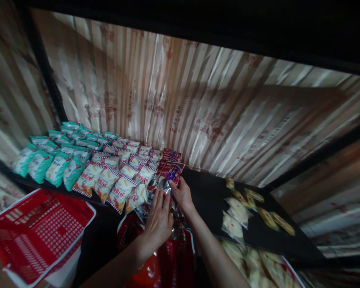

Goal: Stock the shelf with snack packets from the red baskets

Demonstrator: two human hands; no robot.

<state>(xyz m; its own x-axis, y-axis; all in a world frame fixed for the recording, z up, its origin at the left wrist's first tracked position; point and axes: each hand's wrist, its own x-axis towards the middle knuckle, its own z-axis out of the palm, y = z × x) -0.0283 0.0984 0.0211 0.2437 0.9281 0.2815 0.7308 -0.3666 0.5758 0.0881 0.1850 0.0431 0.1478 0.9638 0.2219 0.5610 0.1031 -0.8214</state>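
Observation:
Near the front of the black shelf, my right hand (183, 195) has its thumb and fingers on a dark red and purple snack packet (173, 172). My left hand (159, 219) rests beside it, fingers stretched out and fairly flat against the lower part of the packets. Other dark red packets (171, 154) stand behind. To the left are rows of white snack bags with red and blue striped edges (121, 190), then teal snack bags (58, 170). Below my hands, a red basket (189, 250) holds shiny packets, partly hidden by my forearms.
An inner-red basket with a white rim (69, 196) stands at the lower left. On the shelf's right side (207, 196) lie flat pale packs (232, 224) and yellow packs (267, 218). A container of pale packs (255, 264) sits below. Black posts and an upper shelf (228, 24) frame the space.

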